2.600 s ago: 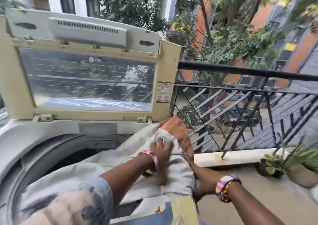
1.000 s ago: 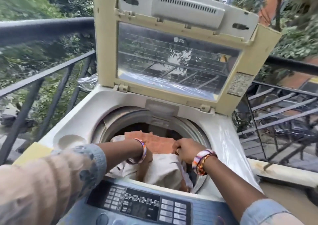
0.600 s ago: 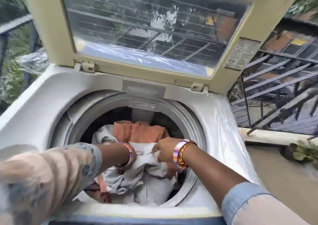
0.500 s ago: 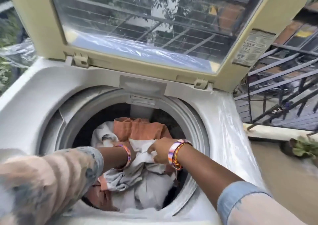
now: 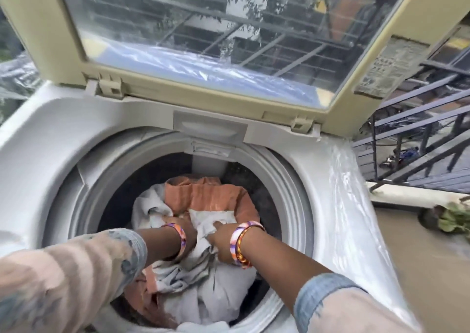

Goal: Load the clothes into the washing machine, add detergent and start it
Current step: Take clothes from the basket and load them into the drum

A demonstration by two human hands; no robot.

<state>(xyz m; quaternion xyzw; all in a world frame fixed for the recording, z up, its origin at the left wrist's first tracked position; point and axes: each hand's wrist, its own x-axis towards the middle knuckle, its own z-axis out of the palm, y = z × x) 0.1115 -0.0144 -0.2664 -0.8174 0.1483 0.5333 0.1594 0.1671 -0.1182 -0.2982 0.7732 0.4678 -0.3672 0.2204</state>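
A top-loading washing machine (image 5: pixel 338 205) fills the view, its lid (image 5: pixel 50 40) standing open at the back. Inside the round drum (image 5: pixel 284 180) lies a heap of clothes: a white cloth (image 5: pixel 218 289) and an orange cloth (image 5: pixel 206 195). Both my hands are down in the drum. My left hand (image 5: pixel 184 227) is buried in the white cloth, its fingers hidden in the folds. My right hand (image 5: pixel 221 241) is closed on a fold of the white cloth. Each wrist wears a colourful beaded bracelet.
A black metal balcony railing (image 5: pixel 417 134) runs along the right behind the machine. A potted plant (image 5: pixel 450 218) sits on the floor at the right. Clear plastic film covers the machine's right side. Trees and buildings lie beyond the railing.
The bundle of clothes went from the machine's right edge into the drum. My hands have pushed deeper into the heap, and my head has moved closer over the opening.
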